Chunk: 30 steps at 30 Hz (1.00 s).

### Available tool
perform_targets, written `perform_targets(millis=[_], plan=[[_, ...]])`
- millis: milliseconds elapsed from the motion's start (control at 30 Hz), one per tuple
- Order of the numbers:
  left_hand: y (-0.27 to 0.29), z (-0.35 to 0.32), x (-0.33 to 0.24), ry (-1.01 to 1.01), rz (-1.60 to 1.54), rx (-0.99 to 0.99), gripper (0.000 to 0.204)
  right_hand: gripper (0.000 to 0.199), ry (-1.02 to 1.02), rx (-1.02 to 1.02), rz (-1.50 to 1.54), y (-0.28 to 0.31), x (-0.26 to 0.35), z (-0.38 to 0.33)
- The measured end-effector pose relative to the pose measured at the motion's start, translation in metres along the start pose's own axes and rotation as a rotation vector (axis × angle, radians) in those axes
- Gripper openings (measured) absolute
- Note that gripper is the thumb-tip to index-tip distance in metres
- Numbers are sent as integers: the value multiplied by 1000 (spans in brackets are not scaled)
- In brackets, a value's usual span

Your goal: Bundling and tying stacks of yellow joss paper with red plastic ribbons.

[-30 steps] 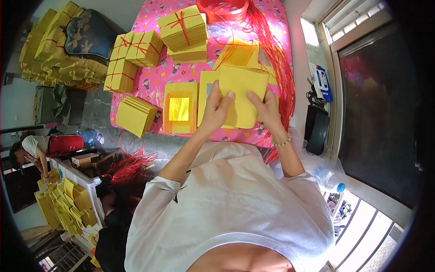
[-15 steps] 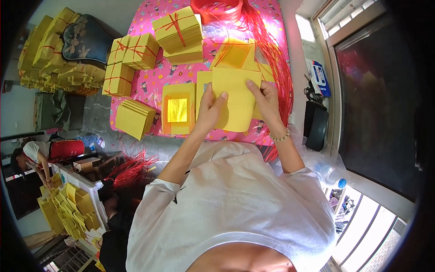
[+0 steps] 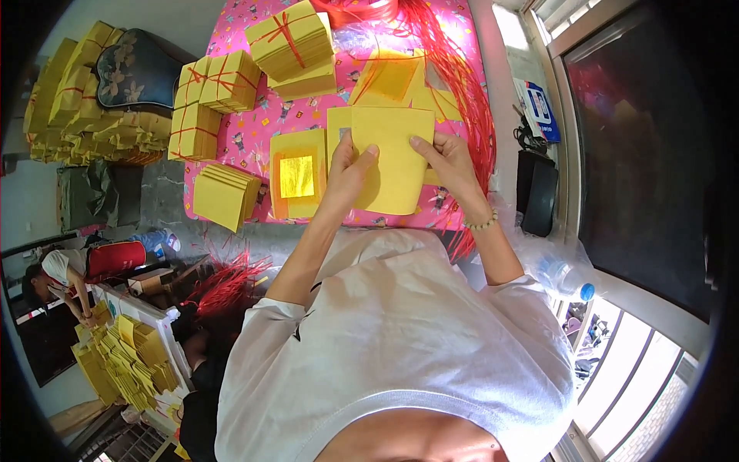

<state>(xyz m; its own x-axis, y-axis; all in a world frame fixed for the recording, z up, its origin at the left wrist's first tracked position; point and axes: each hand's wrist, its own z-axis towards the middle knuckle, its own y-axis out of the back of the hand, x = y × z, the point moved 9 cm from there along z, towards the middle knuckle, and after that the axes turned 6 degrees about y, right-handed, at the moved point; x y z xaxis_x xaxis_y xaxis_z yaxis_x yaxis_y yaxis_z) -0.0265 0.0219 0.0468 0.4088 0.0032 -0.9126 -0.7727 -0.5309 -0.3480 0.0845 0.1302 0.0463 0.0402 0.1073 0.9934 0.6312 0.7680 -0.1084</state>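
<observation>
Between my two hands is a sheaf of yellow paper, held up over the pink table. My left hand grips its left edge, thumb on the front face. The right edge is pinched by my right hand, which has a beaded bracelet at the wrist. How many sheets are in the sheaf cannot be made out. Just left of my left hand lies a yellow stack with a shiny gold square on top. Beyond the sheaf are yellow sheets with an orange patch, with a red strand across them.
Tied yellow paper bundles and a fanned yellow stack sit on the patterned pink cloth. Red strands hang along the table's right side. A plastic bottle is by my right elbow. Another person works at the left.
The view has shifted slightly, so the table and its bundles sit a little higher and further left. Both hands keep hold of the yellow sheaf, with little other movement.
</observation>
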Motion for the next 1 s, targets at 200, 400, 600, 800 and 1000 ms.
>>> perform_targets(millis=[200,400,600,800,1000], plan=[[3,-1,6,74,-4,-5,33,27,-108,55,-10,-2,-9,-10],[5,2,14,100,6,-10,33,29,-172,51,6,-3,-17,-14],[9,13,22,103,11,1,32,29,-210,97,-24,2,-45,-12],[19,27,36,115,10,2,31,28,-290,78,-14,3,-51,-11],[23,34,46,170,-54,2,29,27,-260,115,-62,3,-59,-8]])
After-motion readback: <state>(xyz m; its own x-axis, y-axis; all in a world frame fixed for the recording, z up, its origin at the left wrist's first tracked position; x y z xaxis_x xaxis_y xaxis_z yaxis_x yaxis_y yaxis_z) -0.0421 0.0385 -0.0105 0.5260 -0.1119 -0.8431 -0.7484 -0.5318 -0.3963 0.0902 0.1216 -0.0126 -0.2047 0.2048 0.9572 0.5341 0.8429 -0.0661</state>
